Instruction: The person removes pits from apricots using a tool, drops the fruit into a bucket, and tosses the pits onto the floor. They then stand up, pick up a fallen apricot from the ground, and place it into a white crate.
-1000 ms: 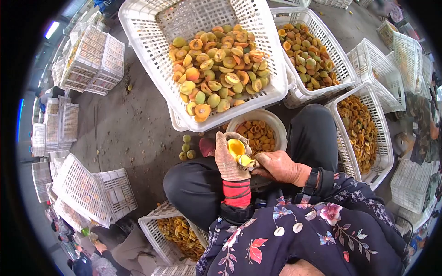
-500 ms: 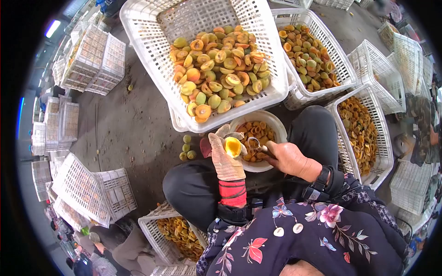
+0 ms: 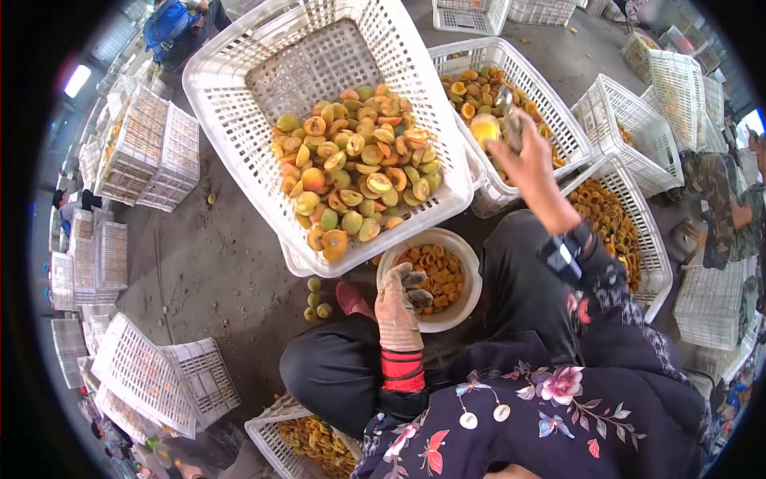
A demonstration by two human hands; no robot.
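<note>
My right hand (image 3: 531,164) is closed round a small metal pitting spoon (image 3: 504,99), raised above the far crate of fruit halves. A yellow, slightly blurred apricot half (image 3: 484,129) is right at its thumb tip. Below, my left hand (image 3: 401,307), in a pale, stained glove with a red cuff, hangs over the rim of a white bucket (image 3: 386,263). Its fingers are apart and hold nothing. Orange pieces (image 3: 439,275) lie inside the bucket. Ahead of it, a tilted white crate (image 3: 459,209) holds many halved apricots (image 3: 359,156).
A crate of scooped orange pieces (image 3: 604,211) stands right of my knee, another (image 3: 315,447) at lower left. Several green fruits (image 3: 313,299) lie on the floor beside my foot. Stacked crates (image 3: 152,148) stand at left; a person in camouflage (image 3: 722,207) is at right.
My right hand has moved up and right from the bucket to over the far crate, with the spoon. The apricot half has left my left hand, now lower over the bucket. The view has shifted.
</note>
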